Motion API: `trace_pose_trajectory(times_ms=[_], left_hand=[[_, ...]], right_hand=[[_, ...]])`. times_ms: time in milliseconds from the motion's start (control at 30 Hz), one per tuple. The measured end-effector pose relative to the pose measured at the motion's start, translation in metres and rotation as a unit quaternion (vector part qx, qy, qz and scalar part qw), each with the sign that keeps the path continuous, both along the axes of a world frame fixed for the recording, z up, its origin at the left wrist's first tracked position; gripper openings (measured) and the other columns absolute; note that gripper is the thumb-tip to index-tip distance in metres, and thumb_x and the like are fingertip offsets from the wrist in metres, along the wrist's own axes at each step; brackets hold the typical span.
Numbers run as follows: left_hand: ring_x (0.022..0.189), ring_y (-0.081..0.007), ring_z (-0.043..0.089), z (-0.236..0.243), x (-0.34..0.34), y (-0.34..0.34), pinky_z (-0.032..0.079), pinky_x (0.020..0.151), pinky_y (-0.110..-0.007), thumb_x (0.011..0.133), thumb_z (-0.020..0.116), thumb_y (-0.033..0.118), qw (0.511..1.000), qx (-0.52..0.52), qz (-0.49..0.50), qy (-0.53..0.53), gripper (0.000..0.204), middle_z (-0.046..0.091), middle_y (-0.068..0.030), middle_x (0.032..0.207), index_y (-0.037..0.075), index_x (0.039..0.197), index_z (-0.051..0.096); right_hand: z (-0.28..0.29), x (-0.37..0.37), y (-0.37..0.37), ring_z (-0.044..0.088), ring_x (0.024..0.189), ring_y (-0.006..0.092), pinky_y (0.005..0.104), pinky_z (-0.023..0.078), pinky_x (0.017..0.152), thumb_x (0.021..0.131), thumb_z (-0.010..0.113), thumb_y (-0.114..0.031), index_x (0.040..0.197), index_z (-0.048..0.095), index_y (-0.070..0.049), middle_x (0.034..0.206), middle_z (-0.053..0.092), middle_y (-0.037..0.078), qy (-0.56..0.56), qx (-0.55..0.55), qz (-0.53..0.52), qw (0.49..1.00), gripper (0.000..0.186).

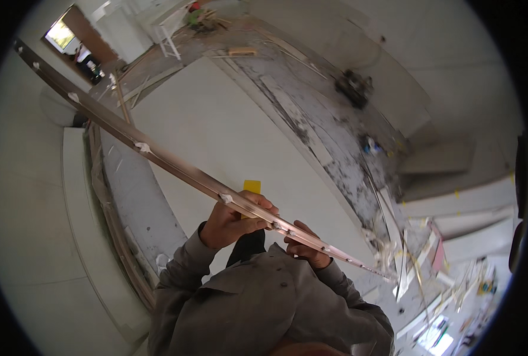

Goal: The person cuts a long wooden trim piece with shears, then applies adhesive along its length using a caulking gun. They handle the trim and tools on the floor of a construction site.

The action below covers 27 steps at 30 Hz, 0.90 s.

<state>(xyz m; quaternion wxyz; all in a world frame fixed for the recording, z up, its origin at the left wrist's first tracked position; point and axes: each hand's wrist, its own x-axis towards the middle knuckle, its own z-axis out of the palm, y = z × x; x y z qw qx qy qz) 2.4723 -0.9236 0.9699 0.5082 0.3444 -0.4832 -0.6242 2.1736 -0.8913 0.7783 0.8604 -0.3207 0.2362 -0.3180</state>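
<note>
A long, narrow metallic brown trim strip (181, 171) runs aslant in front of me, from the far upper left down to the lower right. White dabs of a paste-like material dot its length. My left hand (225, 224) is closed round the strip near its middle. A flat yellow piece (252, 186) juts out beyond the left fingers; its lower part is hidden, and its kind cannot be made out. Closer to the strip's right end, my right hand (309, 249) grips it from below, fingers curled and partly covered by it.
A large pale board (216, 118) lies beneath the strip. Scraps and dust litter the floor (311, 113) on the right, near a dark machine-like object (354, 88). Long wrapped lengths (112, 219) lie along the left wall. A white trestle (168, 41) stands at the back.
</note>
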Motion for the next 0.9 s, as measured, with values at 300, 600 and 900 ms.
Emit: trace_pose_trajectory(times_ms=[300, 600, 900], left_hand=[[0.113, -0.027, 0.072, 0.026, 0.173, -0.151, 0.062, 0.093, -0.04, 0.095, 0.068, -0.004, 0.993, -0.055, 0.093, -0.054, 0.033, 0.073, -0.0182, 0.12, -0.001, 0.128, 0.06], [0.112, -0.027, 0.073, 0.022, 0.296, -0.277, 0.063, 0.091, -0.036, 0.094, 0.067, -0.007, 0.967, -0.092, 0.221, -0.083, 0.037, 0.071, -0.0206, 0.124, -0.003, 0.13, 0.058], [0.11, -0.0301, 0.073, 0.03, 0.43, -0.393, 0.062, 0.096, -0.041, 0.095, 0.07, -0.002, 0.932, -0.07, 0.351, -0.051, 0.034, 0.069, -0.0237, 0.127, -0.003, 0.127, 0.057]], right_hand=[[0.047, 0.192, -0.23, 0.067, 0.08, 0.0217, 0.0356, 0.054, 0.068, 0.086, 0.08, -0.01, 0.143, 0.053, -0.002, 0.109, 0.066, 0.013, 0.006, 0.034, 0.025, 0.999, 0.064], [0.039, 0.339, -0.431, 0.057, 0.075, 0.0209, 0.0381, 0.046, 0.067, 0.088, 0.073, 0.0, 0.155, 0.053, -0.026, 0.107, 0.07, 0.012, -0.218, 0.018, 0.104, 0.97, 0.075], [0.052, 0.51, -0.614, 0.054, 0.082, 0.0188, 0.0384, 0.043, 0.069, 0.097, 0.075, -0.016, 0.156, 0.052, -0.033, 0.117, 0.071, 0.007, -0.285, 0.033, 0.218, 0.933, 0.066]])
